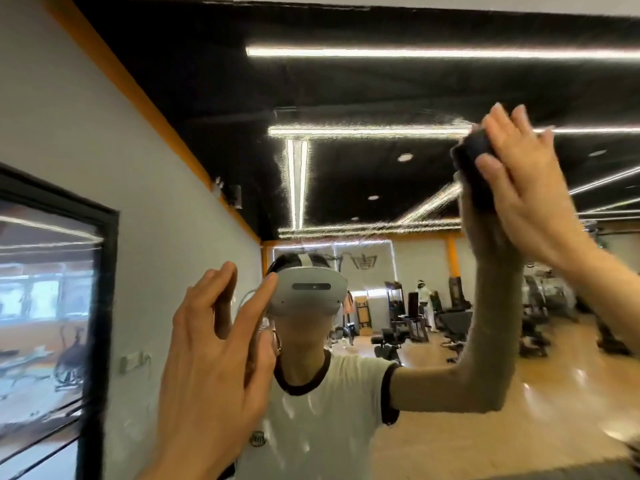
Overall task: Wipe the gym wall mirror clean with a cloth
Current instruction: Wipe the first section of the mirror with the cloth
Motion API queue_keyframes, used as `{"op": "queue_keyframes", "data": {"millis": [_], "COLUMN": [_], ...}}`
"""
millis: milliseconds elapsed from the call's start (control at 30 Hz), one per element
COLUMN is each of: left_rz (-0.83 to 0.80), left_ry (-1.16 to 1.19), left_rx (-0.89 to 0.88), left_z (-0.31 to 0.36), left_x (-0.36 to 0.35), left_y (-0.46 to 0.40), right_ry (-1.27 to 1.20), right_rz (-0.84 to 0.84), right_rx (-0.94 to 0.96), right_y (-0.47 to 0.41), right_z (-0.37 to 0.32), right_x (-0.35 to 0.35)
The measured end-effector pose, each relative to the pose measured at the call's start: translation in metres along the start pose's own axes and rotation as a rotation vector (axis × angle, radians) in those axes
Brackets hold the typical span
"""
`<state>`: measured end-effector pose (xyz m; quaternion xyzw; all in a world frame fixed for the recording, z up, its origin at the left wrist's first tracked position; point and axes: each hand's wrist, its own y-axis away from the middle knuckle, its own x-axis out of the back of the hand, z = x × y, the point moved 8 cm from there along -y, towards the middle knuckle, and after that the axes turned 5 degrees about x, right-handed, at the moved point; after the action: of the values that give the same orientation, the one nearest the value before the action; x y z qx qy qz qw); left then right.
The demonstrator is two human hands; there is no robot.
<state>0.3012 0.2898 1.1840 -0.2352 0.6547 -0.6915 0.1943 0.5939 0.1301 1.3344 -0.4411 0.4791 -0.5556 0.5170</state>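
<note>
Fingers of the right hand [519,174] press a dark cloth [476,168] flat against the mirror [346,98] at the upper right of the frame. Soft and light, it probably bunches easily, so a broad palm hold suits it. Left hand [214,348], lower centre, hangs spread, holding nothing.

The mirror [363,188] fills most of the frame, upright on the wall, its glass streaked with fine smears around the reflected ceiling lights at upper centre. The cloth [474,157], dark and bunched into a wad, lies flat against the glass in the upper right of the frame, partly covered by fingers.
</note>
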Motion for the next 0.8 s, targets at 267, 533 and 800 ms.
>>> {"op": "queue_keyframes", "data": {"millis": [267, 533, 800], "left_rz": [-0.018, 0.027, -0.025], "left_ry": [-0.012, -0.048, -0.01], "left_rx": [0.007, -0.059, -0.058], "left_z": [0.0, 0.004, -0.001], "left_x": [-0.001, 0.003, 0.001], "left_y": [0.001, -0.002, 0.0], "right_ry": [0.046, -0.068, 0.076], "right_rz": [-0.225, -0.042, -0.29], "right_rx": [0.497, 0.098, 0.754], "right_y": [0.098, -0.032, 0.108], "right_z": [-0.066, -0.028, -0.129], "right_x": [-0.026, -0.014, -0.049]}}
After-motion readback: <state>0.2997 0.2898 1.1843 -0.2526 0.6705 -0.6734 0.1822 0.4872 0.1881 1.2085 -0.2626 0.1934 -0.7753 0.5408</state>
